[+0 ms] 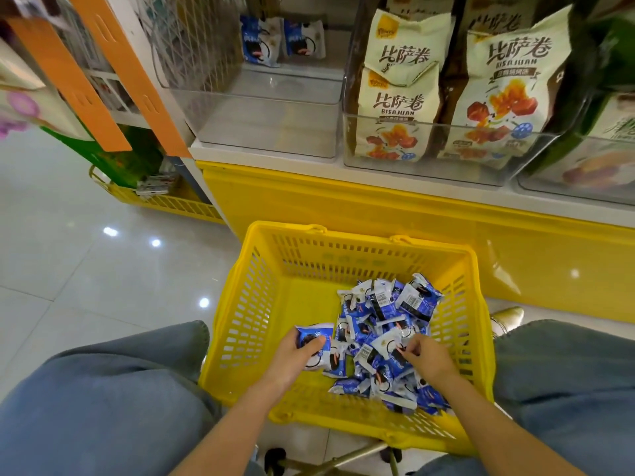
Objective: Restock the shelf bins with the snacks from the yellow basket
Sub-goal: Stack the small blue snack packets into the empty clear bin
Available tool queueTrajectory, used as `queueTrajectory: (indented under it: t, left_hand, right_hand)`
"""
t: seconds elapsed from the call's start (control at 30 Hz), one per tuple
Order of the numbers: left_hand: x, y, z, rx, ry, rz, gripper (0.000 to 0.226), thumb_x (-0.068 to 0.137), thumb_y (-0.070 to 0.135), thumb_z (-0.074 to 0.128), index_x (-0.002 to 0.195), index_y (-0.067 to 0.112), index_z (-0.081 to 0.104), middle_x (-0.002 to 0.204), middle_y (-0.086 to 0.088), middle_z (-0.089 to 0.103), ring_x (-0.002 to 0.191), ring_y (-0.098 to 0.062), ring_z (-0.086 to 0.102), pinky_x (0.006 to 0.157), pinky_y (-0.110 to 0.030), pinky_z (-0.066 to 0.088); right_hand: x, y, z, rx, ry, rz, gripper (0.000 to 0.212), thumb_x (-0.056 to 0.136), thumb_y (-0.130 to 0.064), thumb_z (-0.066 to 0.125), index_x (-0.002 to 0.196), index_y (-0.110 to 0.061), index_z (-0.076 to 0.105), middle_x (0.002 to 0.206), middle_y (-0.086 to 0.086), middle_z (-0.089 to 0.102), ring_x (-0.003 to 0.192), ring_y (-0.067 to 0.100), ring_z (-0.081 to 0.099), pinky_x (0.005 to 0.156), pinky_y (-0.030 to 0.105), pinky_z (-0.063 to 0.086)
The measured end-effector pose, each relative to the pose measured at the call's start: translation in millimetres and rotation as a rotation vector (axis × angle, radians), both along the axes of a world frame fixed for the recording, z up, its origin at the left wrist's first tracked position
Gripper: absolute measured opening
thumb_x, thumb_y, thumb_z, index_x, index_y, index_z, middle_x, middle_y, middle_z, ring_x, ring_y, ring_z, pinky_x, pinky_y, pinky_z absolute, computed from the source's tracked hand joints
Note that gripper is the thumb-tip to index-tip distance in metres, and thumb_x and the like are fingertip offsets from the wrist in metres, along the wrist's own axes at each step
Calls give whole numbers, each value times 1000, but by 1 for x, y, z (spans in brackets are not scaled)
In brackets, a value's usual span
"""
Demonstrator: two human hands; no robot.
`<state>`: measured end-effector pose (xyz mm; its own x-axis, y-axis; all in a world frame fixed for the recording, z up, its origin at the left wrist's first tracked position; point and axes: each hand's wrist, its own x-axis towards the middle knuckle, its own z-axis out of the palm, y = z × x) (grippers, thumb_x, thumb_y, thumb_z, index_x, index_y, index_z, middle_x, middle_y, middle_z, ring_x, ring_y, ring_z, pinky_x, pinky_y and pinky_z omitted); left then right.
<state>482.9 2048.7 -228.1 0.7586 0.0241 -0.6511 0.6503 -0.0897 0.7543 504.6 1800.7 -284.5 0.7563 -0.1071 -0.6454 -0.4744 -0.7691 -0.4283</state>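
The yellow basket [261, 304] sits on the floor between my knees, with several blue-and-white snack packets [388, 324] heaped in its right half. My left hand [297, 353] grips a blue snack packet [314, 334] at the heap's left edge. My right hand [427, 355] reaches into the heap and pinches another packet [398, 355] with its fingertips. On the shelf above, a clear bin [268, 132] holds two of the same blue packets [281, 41] at its back.
To the right, a second clear bin [429, 166] holds cream bags [398, 111] of pizza rolls, and another bin stands at the far right. A yellow shelf base [378, 207] runs behind the basket. Another yellow basket [171, 201] stands on the tiled floor at the left.
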Motion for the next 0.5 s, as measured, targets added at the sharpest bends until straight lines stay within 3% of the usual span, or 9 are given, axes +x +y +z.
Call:
queueTrajectory:
  t: [0.1, 0.2, 0.33, 0.43, 0.5]
  left_hand:
    - [1, 1, 1, -26, 16, 49, 15, 90, 20, 59, 103, 21, 52, 105, -1, 60, 91, -10, 58, 75, -24, 50]
    - [6, 3, 7, -106, 51, 144, 16, 89, 21, 61, 102, 22, 51, 106, 0, 57, 90, -8, 57, 63, -27, 57]
    - [16, 0, 26, -258, -2, 145, 36, 81, 33, 67, 113, 27, 50, 113, 7, 61, 101, -10, 60, 67, -29, 56]
    - [24, -2, 47, -282, -126, 105, 44, 74, 34, 71, 113, 27, 51, 109, 5, 67, 92, -10, 67, 68, -26, 55]
    - [30, 3, 63, -207, -223, 64, 37, 79, 27, 70, 110, 29, 51, 104, 6, 68, 84, -5, 68, 63, -22, 54]
  right_hand:
    - [6, 11, 15, 130, -119, -48, 17, 89, -8, 60, 76, -12, 50, 81, 7, 59, 82, 22, 57, 72, 30, 48]
    - [17, 33, 43, 320, -159, -164, 11, 87, -16, 65, 91, -12, 55, 87, 1, 63, 83, 17, 60, 66, 17, 47]
    - [24, 63, 88, 681, -5, -346, 31, 86, -22, 66, 112, -15, 51, 100, 5, 66, 83, 16, 69, 59, 14, 52]
    - [27, 75, 117, 781, 45, -284, 48, 86, -24, 66, 128, -11, 44, 105, 2, 63, 89, 12, 68, 65, 16, 54]
    - [31, 81, 135, 754, 64, -156, 61, 85, -21, 67, 135, -11, 33, 105, -2, 60, 87, 10, 67, 65, 14, 53]
